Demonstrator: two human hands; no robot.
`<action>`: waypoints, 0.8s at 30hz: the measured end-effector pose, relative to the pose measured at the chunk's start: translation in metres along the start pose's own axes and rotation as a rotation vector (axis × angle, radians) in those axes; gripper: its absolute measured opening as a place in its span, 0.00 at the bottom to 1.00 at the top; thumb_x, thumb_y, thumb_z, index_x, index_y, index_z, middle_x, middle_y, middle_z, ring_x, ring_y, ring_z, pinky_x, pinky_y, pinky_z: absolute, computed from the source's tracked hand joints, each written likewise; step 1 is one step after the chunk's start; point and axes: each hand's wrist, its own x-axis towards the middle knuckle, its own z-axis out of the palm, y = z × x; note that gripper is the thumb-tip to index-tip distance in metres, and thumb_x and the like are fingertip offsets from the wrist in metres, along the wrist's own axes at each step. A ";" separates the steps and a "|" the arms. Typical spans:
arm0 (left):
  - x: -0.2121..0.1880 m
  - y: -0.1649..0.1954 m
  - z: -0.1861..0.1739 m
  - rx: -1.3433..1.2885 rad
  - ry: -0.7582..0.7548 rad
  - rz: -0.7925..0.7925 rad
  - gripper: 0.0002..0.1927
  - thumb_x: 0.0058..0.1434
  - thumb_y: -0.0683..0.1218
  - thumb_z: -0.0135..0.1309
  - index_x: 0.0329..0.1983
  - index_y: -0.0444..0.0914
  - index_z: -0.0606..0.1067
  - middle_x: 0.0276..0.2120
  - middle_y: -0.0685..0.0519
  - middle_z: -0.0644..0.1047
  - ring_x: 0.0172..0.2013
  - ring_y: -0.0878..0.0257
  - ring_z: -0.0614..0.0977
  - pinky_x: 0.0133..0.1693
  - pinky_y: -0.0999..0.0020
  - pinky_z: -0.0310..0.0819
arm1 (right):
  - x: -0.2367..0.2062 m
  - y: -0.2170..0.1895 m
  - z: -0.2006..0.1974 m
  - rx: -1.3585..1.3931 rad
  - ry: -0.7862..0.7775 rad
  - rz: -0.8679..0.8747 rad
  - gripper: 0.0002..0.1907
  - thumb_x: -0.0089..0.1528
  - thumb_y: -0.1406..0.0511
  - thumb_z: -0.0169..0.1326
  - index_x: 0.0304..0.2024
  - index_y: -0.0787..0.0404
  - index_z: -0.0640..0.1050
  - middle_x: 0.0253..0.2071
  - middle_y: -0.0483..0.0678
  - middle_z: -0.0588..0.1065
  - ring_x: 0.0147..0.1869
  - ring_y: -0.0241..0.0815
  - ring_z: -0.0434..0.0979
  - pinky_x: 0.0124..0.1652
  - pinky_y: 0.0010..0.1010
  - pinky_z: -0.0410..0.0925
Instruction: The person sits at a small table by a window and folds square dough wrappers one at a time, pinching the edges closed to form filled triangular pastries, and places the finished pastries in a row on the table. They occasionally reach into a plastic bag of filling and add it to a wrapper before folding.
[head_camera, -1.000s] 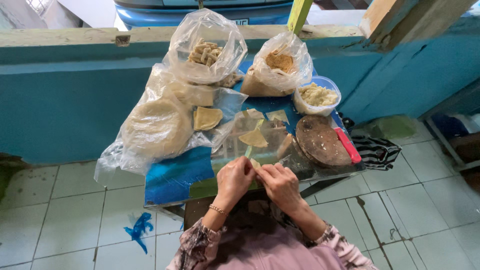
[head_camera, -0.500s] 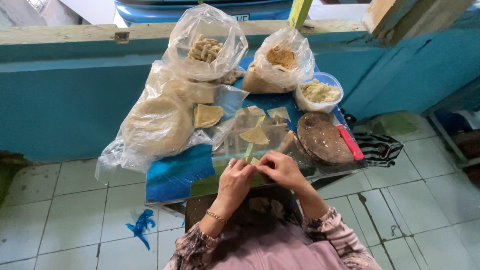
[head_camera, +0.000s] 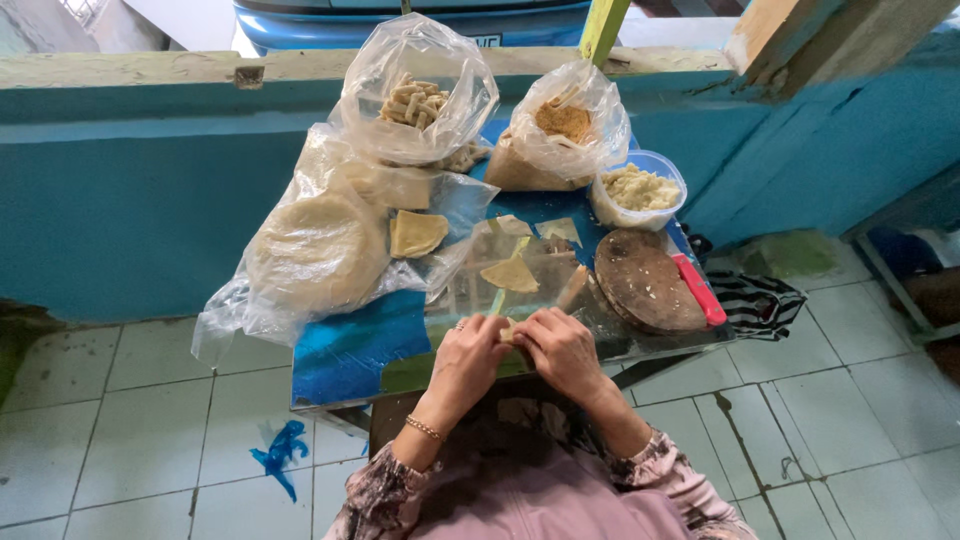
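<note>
My left hand (head_camera: 468, 356) and my right hand (head_camera: 562, 350) meet at the near edge of a small table (head_camera: 350, 352) with a blue cover. Both pinch a small pale piece of dough wrapper (head_camera: 507, 331) between the fingertips. A thin green stick (head_camera: 497, 300) rises just beyond the fingers. A folded triangular wrapper (head_camera: 511, 274) lies on the table just beyond the hands. A gold bracelet circles my left wrist.
A large plastic bag of round flat wrappers (head_camera: 313, 250) lies at left. At the back stand a bag of short rolled pieces (head_camera: 418, 100), a bag of brown crumbs (head_camera: 556, 125) and a tub of pale filling (head_camera: 640, 188). A round wooden board (head_camera: 645, 280) with a red-handled knife (head_camera: 699, 290) sits at right. Tiled floor surrounds the table.
The view has shifted slightly. My hands stay together at the table's near edge, fingers working the small wrapper piece; nothing else moved.
</note>
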 end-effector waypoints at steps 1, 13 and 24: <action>-0.001 0.000 0.000 0.043 0.001 0.019 0.07 0.57 0.42 0.58 0.38 0.37 0.77 0.33 0.47 0.76 0.38 0.46 0.78 0.39 0.52 0.72 | 0.000 0.000 0.001 -0.001 0.011 0.016 0.04 0.60 0.64 0.61 0.35 0.57 0.81 0.35 0.45 0.76 0.41 0.49 0.77 0.40 0.39 0.69; 0.011 -0.005 -0.005 0.032 0.019 0.017 0.04 0.57 0.42 0.58 0.34 0.38 0.75 0.34 0.45 0.75 0.39 0.45 0.77 0.40 0.53 0.73 | -0.006 -0.019 -0.002 -0.204 0.111 -0.090 0.10 0.57 0.62 0.63 0.41 0.52 0.83 0.38 0.38 0.77 0.43 0.41 0.75 0.39 0.37 0.64; 0.010 -0.002 -0.004 0.148 0.033 0.153 0.03 0.59 0.41 0.57 0.36 0.41 0.76 0.35 0.52 0.75 0.39 0.52 0.78 0.38 0.57 0.74 | 0.055 0.151 -0.076 -0.690 0.118 0.318 0.19 0.59 0.57 0.63 0.52 0.52 0.83 0.55 0.46 0.75 0.59 0.51 0.70 0.54 0.50 0.63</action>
